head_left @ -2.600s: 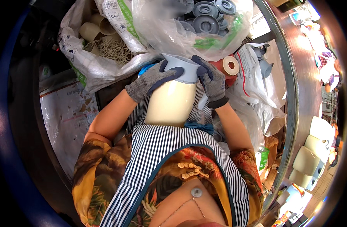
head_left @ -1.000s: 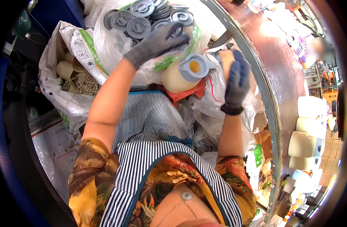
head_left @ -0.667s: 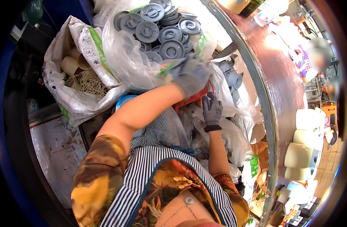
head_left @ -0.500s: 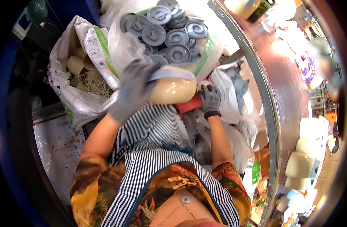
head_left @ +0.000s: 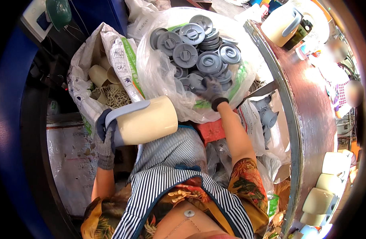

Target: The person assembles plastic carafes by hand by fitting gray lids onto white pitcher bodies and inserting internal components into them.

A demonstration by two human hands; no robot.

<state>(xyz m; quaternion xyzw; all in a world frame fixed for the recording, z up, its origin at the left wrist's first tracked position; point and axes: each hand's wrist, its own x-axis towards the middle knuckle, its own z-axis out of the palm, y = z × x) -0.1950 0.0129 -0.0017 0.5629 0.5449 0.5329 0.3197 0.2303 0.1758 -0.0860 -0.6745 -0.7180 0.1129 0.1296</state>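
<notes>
My left hand (head_left: 105, 139), in a grey and dark glove, is closed on a cream jug (head_left: 151, 121) with a grey handle. The jug lies tilted on its side above my lap, its cream end pointing right and its grey end at my palm. In the large clear plastic bag, my gloved right hand (head_left: 211, 89) reaches onto a heap of round grey lids (head_left: 185, 55). Its fingers are smeared and touch the lids near the front of the heap; whether they grip one is unclear.
Left of the lids stands a white woven sack (head_left: 81, 79) with cream jug bodies and shredded packing. A red object (head_left: 211, 131) sits below the bag. Grey parts (head_left: 266, 115) fill another bag at right. The metal-edged bench (head_left: 314, 135) bears several cream jugs (head_left: 318, 201).
My left hand has drawn the jug down and left, turning its grey end toward me. My right hand has left the jug's far end and moved up into the bag of lids.
</notes>
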